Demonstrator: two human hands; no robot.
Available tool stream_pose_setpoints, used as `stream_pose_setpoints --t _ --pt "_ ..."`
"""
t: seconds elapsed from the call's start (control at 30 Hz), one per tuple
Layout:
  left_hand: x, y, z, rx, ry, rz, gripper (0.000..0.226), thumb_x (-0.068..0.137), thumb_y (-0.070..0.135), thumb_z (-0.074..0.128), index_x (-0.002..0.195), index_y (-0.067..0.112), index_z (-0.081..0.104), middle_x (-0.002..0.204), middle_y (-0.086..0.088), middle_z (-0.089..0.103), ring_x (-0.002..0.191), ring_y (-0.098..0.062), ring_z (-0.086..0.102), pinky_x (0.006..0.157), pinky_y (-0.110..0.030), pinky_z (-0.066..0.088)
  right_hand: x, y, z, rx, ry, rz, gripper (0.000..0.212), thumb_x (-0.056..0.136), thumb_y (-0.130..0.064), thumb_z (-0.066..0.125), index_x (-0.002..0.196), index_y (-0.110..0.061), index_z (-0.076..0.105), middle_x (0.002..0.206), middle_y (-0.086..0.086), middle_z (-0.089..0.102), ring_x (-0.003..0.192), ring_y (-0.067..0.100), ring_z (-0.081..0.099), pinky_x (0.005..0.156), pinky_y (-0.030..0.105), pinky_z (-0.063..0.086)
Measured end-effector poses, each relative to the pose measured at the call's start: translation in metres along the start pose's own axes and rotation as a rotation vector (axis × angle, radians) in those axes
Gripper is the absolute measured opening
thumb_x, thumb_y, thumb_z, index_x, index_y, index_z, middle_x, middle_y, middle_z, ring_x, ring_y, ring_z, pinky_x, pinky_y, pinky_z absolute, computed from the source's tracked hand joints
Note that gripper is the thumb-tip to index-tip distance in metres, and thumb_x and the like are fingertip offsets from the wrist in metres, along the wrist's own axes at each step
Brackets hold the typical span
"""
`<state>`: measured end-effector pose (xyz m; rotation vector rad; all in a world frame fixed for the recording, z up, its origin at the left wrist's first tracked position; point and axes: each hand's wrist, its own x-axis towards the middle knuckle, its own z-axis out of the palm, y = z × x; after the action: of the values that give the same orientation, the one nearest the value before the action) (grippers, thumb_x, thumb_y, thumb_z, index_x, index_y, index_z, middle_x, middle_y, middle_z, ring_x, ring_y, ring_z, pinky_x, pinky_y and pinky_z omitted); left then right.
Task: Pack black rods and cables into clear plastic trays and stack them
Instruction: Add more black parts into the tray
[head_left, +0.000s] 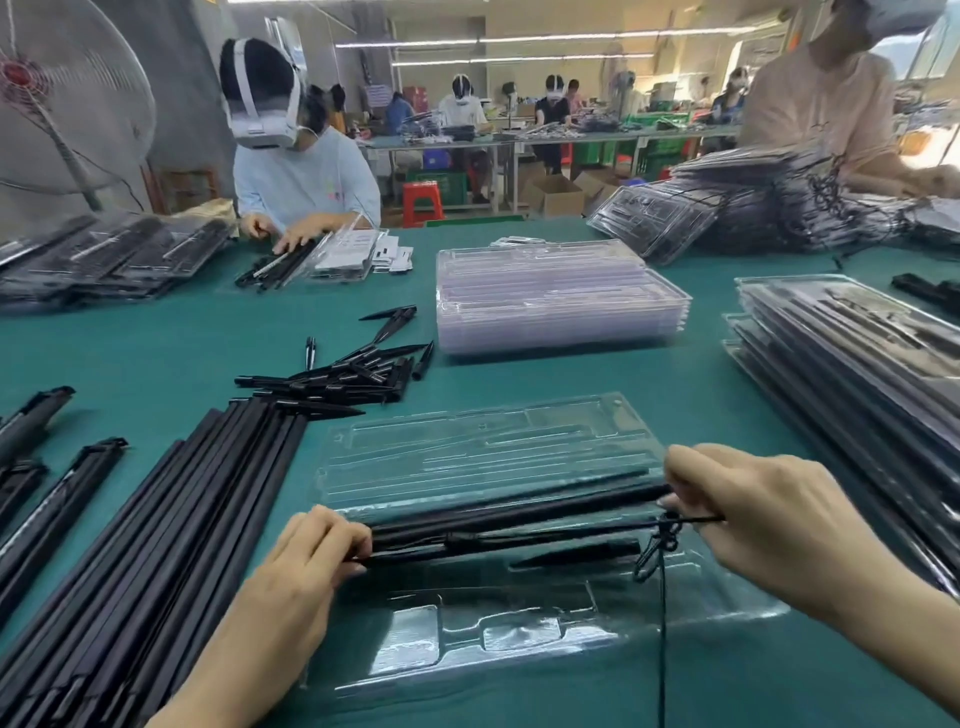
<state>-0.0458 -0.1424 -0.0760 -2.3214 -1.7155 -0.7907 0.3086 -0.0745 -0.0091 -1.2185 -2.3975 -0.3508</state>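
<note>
You sit at a green table (519, 374). A fan (67, 104) stands at its far left corner. Long lights (519, 39) shine overhead.

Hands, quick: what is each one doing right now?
Left hand: grips the left end of the black rods over the clear tray.
Right hand: pinches their right end and the cable.

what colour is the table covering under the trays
Teal green table covering, plain with no pattern, shown best in the head view.
</note>
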Motion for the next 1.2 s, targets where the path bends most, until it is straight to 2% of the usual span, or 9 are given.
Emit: stream_pose_setpoints --t 0.17,0.3,0.4,0.5,0.63,0.8,0.97,1.07,1.2 --pt "-0.003 -0.009 0.004 -0.036 -0.122 0.011 0.040 0.070 -0.012 0.075 0.091 0.018 0.058 0.090 0.013 0.040 0.083 0.002 0.042 0.069 -0.008 0.047 -0.003 0.050 0.024 0.386 -0.218 -0.035 0.026 0.083 -0.019 0.073 0.062 -0.019 0.057 0.063 -0.012 0.055 0.072 0.005 0.048 0.071 0.026 0.039" --pt "0.001 -0.006 0.001 -0.037 -0.137 -0.017 0.037 0.071 0.001 0.081 0.086 0.024 0.055 0.085 0.014 0.041 0.077 0.001 0.038 0.055 -0.011 0.043 -0.010 0.059 0.033 0.871 -0.257 0.204 0.022 0.085 -0.026 0.061 0.070 -0.011 0.065 0.069 0.008 0.060 0.068 0.012 0.057 0.068 0.023 0.043" --pt "0.003 -0.001 -0.003 -0.030 -0.132 -0.003 0.036 0.071 0.005 0.082 0.085 0.024 0.055 0.084 0.012 0.044 0.074 0.001 0.036 0.050 -0.023 0.048 -0.008 0.048 0.032 1.035 -0.060 0.305 0.014 0.085 -0.015 0.060 0.074 -0.018 0.068 0.064 0.000 0.063 0.053 0.006 0.052 0.054 0.015 0.044" --pt "0.003 0.002 -0.004 -0.001 -0.129 -0.010 0.034 0.069 0.001 0.082 0.083 0.019 0.057 0.082 0.010 0.045 0.073 -0.001 0.033 0.048 -0.026 0.048 -0.001 0.032 0.025 0.883 0.123 0.391 0.020 0.085 -0.014 0.065 0.071 -0.027 0.070 0.059 -0.008 0.065 0.046 0.001 0.045 0.045 0.017 0.039" --pt "0.000 0.003 -0.002 0.070 -0.094 -0.052 0.036 0.065 0.001 0.085 0.077 0.018 0.055 0.079 0.008 0.049 0.075 -0.005 0.036 0.047 -0.028 0.049 0.006 0.038 0.011 -0.030 -0.202 0.391 0.053 0.070 -0.080 0.037 0.058 -0.032 0.055 0.060 -0.005 0.059 0.064 0.019 0.058 0.054 0.031 0.040" --pt "0.001 0.007 -0.004 0.114 -0.081 -0.082 0.030 0.070 0.009 0.082 0.076 0.021 0.055 0.079 0.010 0.050 0.076 -0.007 0.038 0.034 -0.024 0.045 0.006 0.054 0.010 0.295 -0.354 0.316 0.035 0.073 -0.067 0.056 0.059 -0.035 0.056 0.055 -0.006 0.057 0.050 0.005 0.046 0.053 0.018 0.036" --pt "0.002 0.002 -0.010 0.077 -0.058 -0.001 0.012 0.091 0.031 0.035 0.082 0.031 0.044 0.081 0.016 0.048 0.073 -0.002 0.041 0.042 -0.017 0.041 -0.013 0.054 0.035 0.320 -0.362 0.232 0.034 0.091 -0.058 0.032 0.122 -0.059 0.047 0.120 -0.031 0.046 0.100 0.000 0.055 0.088 0.027 0.044" --pt "0.003 -0.001 -0.012 0.081 -0.078 0.048 0.045 0.101 0.046 0.020 0.082 0.027 0.055 0.083 0.016 0.054 0.076 -0.001 0.042 0.059 -0.017 0.042 -0.019 0.048 0.043 0.086 -0.394 0.124 0.042 0.098 -0.040 0.043 0.130 -0.065 0.032 0.133 -0.040 0.031 0.102 -0.002 0.056 0.075 0.021 0.044" --pt "0.005 -0.003 -0.014 0.078 -0.080 0.069 0.045 0.097 0.053 0.028 0.083 0.026 0.060 0.083 0.018 0.054 0.079 0.000 0.045 0.069 -0.017 0.039 -0.021 0.037 0.041 0.242 -0.019 0.059 0.026 0.095 -0.036 0.054 0.118 -0.043 0.063 0.130 -0.020 0.054 0.081 0.000 0.059 0.057 0.024 0.048"
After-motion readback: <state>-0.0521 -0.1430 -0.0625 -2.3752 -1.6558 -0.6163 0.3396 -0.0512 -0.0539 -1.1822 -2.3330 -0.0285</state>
